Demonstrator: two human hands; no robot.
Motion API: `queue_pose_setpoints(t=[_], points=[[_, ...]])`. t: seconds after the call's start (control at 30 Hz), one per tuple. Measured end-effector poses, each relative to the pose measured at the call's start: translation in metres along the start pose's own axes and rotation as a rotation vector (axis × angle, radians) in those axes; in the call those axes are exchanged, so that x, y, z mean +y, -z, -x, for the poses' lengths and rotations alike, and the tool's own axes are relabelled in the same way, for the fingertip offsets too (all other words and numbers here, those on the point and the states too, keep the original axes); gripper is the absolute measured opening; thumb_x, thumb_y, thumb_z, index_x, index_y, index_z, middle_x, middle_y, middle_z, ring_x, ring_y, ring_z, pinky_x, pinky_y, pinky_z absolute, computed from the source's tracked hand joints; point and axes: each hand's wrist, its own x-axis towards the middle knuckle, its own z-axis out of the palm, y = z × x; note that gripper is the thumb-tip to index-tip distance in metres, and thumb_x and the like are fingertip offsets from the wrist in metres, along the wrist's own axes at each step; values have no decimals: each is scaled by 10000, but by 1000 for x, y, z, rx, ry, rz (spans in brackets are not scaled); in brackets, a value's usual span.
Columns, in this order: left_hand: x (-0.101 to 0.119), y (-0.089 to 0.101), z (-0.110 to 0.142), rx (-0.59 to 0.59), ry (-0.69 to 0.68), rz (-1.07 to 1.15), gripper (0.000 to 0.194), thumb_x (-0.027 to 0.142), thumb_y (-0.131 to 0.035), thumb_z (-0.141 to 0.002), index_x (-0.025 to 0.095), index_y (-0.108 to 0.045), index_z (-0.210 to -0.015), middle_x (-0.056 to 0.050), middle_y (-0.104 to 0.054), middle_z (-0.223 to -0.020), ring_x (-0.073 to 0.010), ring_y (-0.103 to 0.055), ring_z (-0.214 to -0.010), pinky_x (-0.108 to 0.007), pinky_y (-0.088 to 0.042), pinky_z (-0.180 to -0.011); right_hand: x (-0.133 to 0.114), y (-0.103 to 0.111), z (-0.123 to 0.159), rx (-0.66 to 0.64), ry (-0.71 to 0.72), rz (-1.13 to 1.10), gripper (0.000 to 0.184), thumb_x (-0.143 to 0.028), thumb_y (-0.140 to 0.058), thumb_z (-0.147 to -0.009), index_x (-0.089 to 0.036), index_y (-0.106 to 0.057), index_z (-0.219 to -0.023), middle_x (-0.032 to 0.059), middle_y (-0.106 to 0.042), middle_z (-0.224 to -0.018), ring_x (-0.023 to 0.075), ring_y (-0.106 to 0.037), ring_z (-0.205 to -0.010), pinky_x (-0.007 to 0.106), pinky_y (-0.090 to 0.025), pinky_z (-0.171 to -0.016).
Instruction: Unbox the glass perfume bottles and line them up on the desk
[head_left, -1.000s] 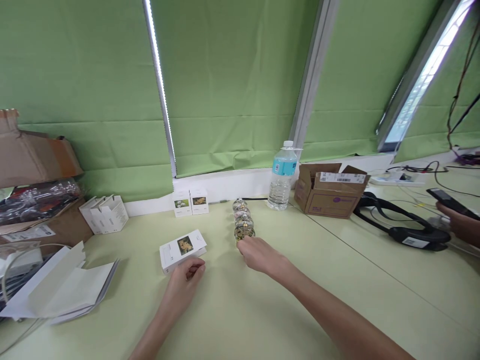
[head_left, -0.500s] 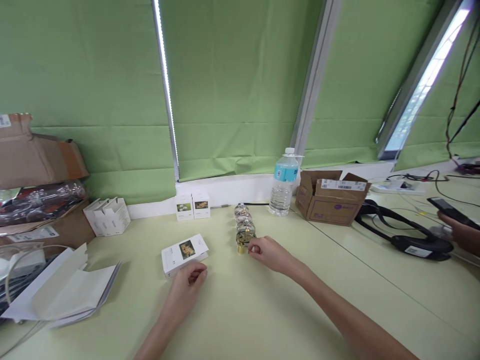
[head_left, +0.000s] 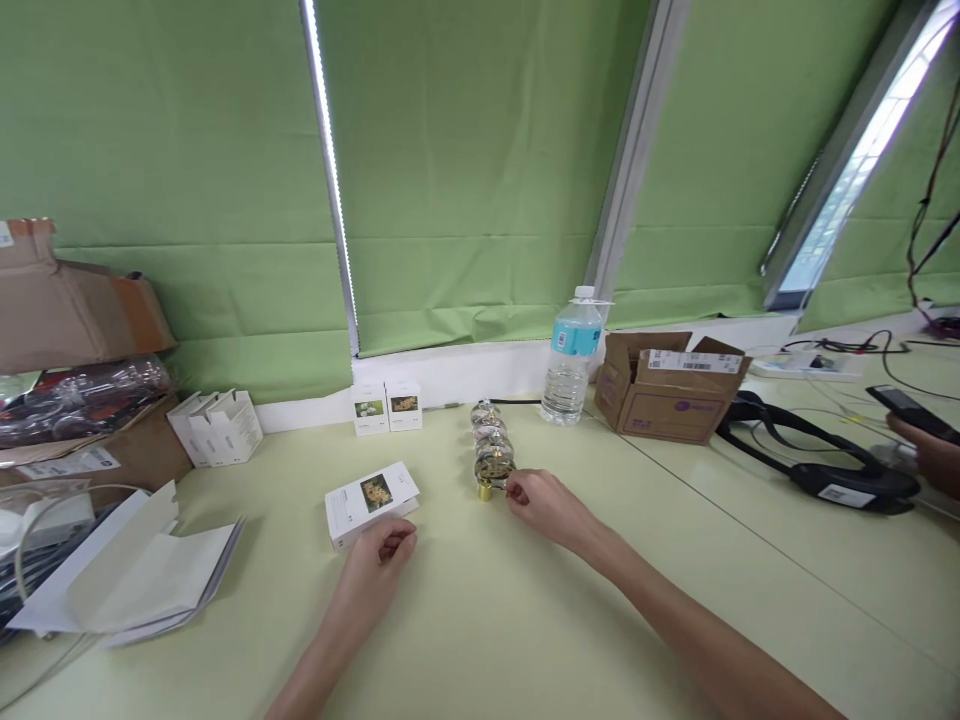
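Observation:
A row of several round, shiny glass-like pieces (head_left: 492,448) runs away from me across the table, with a small gold cylinder (head_left: 484,491) at its near end. Just right of that cylinder is my right hand (head_left: 550,507), its fingers pinched together close to the nearest round piece. Whatever those fingertips hold, if anything, is too small to make out. My left hand (head_left: 373,566) rests on the table with fingers curled in and nothing visible in them. It lies against or just in front of a white box with a flower picture (head_left: 371,505); whether they touch is unclear.
Two small white boxes (head_left: 388,408) stand by the wall. A water bottle (head_left: 571,357), an open cardboard box (head_left: 670,388) and a black headset (head_left: 825,470) are to the right. Another person's hand (head_left: 930,450) holds a phone. Folded white card (head_left: 150,580) and cartons (head_left: 90,310) fill the left.
My right hand has moved right, off the near end of the row, uncovering the gold cylinder. My left hand and the white box stay put; the view has shifted slightly.

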Motion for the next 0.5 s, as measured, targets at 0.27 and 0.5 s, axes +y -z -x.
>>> queue_pose_setpoints(t=[0.27, 0.5], points=[[0, 0, 1, 5, -7, -15, 278, 441, -528, -830, 215, -667, -914, -25, -694, -906, -190, -625, -844, -289, -467, -754, -6, 7, 4, -22, 58, 31, 218, -121, -439, -851, -193, -622, -757, 31, -647, -792, 161, -581, -690, 235, -345, -616], [-4, 0, -2, -6, -4, -15, 288, 452, -534, -822, 206, -660, -903, -28, -693, -886, -194, -631, -831, -295, -478, -754, -15, 2, 8, -60, 65, 197, 294, -132, -373, -930, -203, -623, -1066, 86, -649, -1068, 218, -607, -936, 266, -385, -761]])
